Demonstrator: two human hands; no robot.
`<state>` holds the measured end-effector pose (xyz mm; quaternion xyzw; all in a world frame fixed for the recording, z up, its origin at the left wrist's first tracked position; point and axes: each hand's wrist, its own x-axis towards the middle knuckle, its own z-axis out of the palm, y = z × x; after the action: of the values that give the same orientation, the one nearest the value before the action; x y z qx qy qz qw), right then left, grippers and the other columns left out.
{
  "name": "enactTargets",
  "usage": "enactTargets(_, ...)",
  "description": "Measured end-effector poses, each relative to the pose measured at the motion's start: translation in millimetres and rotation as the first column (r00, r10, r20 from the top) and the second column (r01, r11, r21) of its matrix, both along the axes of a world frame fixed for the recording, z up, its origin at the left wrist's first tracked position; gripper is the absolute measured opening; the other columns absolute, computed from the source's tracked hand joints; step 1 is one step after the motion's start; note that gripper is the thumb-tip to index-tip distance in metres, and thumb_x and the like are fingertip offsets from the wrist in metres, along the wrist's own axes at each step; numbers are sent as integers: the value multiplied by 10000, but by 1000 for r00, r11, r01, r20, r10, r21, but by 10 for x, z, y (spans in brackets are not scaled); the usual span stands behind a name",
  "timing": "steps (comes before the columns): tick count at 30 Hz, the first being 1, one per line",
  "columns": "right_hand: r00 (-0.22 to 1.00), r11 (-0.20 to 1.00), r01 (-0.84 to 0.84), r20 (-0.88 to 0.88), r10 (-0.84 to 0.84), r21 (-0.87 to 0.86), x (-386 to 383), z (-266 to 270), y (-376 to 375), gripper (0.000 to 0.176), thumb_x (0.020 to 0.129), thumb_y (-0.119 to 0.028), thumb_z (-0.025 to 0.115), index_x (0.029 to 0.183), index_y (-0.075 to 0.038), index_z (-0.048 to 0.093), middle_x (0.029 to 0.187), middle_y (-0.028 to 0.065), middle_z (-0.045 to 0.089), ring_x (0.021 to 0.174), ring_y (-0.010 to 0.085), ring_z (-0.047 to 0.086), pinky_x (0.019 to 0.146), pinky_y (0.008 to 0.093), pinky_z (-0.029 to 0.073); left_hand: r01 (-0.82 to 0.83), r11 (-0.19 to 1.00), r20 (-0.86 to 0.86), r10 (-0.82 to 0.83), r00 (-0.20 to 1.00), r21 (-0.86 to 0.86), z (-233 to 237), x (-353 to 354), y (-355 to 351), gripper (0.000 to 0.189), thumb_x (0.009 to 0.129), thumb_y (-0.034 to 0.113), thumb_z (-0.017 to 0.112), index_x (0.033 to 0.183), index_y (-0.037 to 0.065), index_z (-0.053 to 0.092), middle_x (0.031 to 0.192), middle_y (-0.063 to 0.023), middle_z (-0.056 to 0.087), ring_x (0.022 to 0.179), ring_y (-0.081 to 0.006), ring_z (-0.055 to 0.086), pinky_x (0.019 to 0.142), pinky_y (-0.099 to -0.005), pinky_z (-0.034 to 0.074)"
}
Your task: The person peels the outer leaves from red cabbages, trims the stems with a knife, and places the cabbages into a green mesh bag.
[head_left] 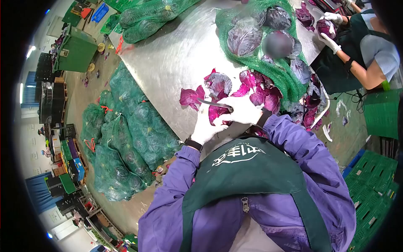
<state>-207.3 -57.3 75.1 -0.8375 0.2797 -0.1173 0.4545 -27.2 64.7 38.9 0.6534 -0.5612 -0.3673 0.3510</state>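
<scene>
Both hands wear white gloves at the near edge of the metal table. My left hand [205, 127] is closed around the side of a red cabbage [216, 112], partly hidden by my fingers. In my right hand [244, 111] is a knife [212, 103] with a narrow, curved grey blade, which lies across the top of the cabbage; its handle is mostly covered by the glove. Just beyond are loose purple leaves [190, 97] and a trimmed-off grey-purple outer leaf [220, 84]. More cut leaves [264, 93] are heaped beside my right hand.
An opened green net sack [268, 69] of red cabbages lies on the metal table [168, 67]. Filled net sacks [121, 138] stand on the floor at left. Another gloved person [357, 54] handles a cabbage at upper right. Green crates [373, 189] are stacked at lower right.
</scene>
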Motion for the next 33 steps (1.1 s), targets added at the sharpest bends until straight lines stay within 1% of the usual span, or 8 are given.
enactTargets(3, 990, 998, -11, -141, 21, 66, 106, 13, -146, 323, 790, -352, 690, 959, -78, 664, 781, 130, 655, 816, 288, 651, 720, 392, 513, 88, 996, 133, -87, 987, 5, 91, 23, -85, 1177, 584, 302, 887, 1504, 32, 203, 1522, -212, 251, 1418, -359, 250, 1170, -441, 223)
enactTargets(7, 996, 873, 88, 15, -92, -480, 137, -70, -198, 167, 781, -229, 632, 863, -85, 655, 754, 142, 647, 732, 351, 636, 670, 448, 515, 122, 992, 158, -118, 980, -18, 48, 45, -173, 1175, 590, 291, 886, 1517, 56, 204, 1553, -207, 208, 1438, -358, 217, 1175, -442, 213)
enactTargets(13, 779, 793, 600, -152, -609, -102, -341, -849, -574, 242, 856, -263, 598, 971, -51, 619, 811, 197, 665, 780, 366, 660, 717, 447, 519, 222, 975, 173, -216, 961, -18, 173, 99, -100, 1102, 577, 247, 896, 1495, 124, 300, 1559, -234, 171, 1444, -371, 198, 1175, -448, 222)
enactTargets(15, 770, 714, 633, -152, -619, 298, -332, -372, -353, 336, 864, -281, 681, 1110, -70, 588, 744, 115, 660, 718, 229, 672, 670, 372, 521, 43, 999, -75, -42, 996, -1, 25, 127, 1, 1051, 593, 264, 899, 1461, 106, 329, 1506, -209, 257, 1412, -347, 260, 1162, -430, 257)
enactTargets(17, 810, 815, 513, 163, -564, 272, -197, -420, -129, 306, 872, -285, 688, 1068, -61, 616, 738, 96, 655, 677, 170, 646, 645, 331, 512, -22, 1000, -183, 17, 983, -21, -58, 106, -12, 918, 610, 280, 902, 1348, 71, 398, 1342, -167, 382, 1294, -303, 383, 1093, -406, 346)
enactTargets(23, 920, 561, 376, -225, -320, 738, -91, -303, 305, 316, 883, -300, 687, 1055, -49, 603, 789, 87, 654, 768, 173, 630, 701, 308, 503, -306, 952, -5, 306, 952, 10, 30, -85, 39, 823, 615, 355, 897, 1197, 27, 417, 1159, -138, 416, 1108, -266, 472, 956, -395, 433)
enactTargets(27, 945, 761, 293, -56, -321, 579, -158, -462, 418, 352, 860, -273, 698, 1098, -45, 573, 862, 110, 655, 817, 183, 631, 745, 318, 504, -310, 927, 27, 311, 950, 210, 198, -201, 236, 1069, 623, 369, 884, 1428, -18, 297, 1337, -241, 391, 1250, -347, 442, 1057, -425, 390)
enactTargets(33, 936, 926, 343, -138, -323, 157, -308, -577, 359, 258, 774, -163, 601, 1005, -52, 623, 862, 190, 658, 800, 321, 652, 731, 405, 516, -353, 935, -235, 334, 913, -43, -9, -283, 461, 919, 663, 226, 863, 1398, 8, 354, 1318, -158, 450, 1218, -286, 481, 1046, -393, 403)
